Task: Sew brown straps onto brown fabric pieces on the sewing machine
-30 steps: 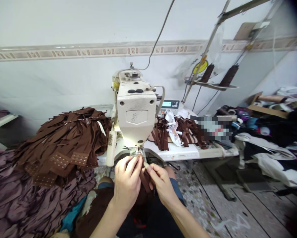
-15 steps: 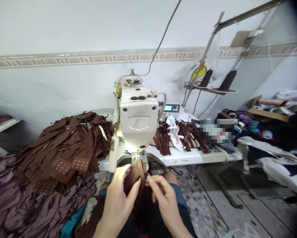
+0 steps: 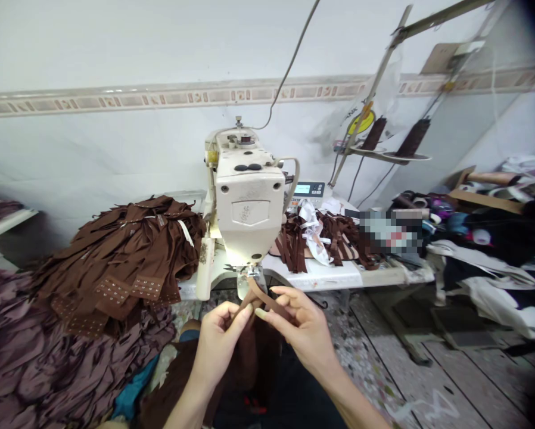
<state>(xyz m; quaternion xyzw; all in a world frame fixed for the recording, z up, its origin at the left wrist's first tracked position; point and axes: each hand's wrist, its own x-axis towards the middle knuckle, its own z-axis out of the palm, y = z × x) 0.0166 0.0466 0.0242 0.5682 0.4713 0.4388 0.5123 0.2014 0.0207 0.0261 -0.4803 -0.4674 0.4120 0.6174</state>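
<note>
A brown fabric strap (image 3: pixel 262 294) runs from beneath the presser foot (image 3: pixel 252 271) of a white sewing machine (image 3: pixel 249 205) down toward me. My left hand (image 3: pixel 218 339) is closed, pinching the brown garment fabric (image 3: pixel 246 351) just in front of the needle area. My right hand (image 3: pixel 305 325) grips the strap between thumb and fingers and holds it out to the right, so it spreads apart from the fabric in my left hand. The rest of the brown fabric hangs into my lap. The stitching point under the foot is too small to make out.
Left of the machine lies a heap of brown garment pieces (image 3: pixel 128 250), with mauve fabric (image 3: pixel 71 369) below. Brown strips (image 3: pixel 339 235) and a control panel (image 3: pixel 309 189) are on the right. Thread cones (image 3: pixel 413 138) stand on a rack; assorted spools and cloth (image 3: pixel 482 220) lie farther right.
My right hand has moved right and slightly up, drawing the strap outward from the fabric. My left thumb and fingers have closed together on the fabric.
</note>
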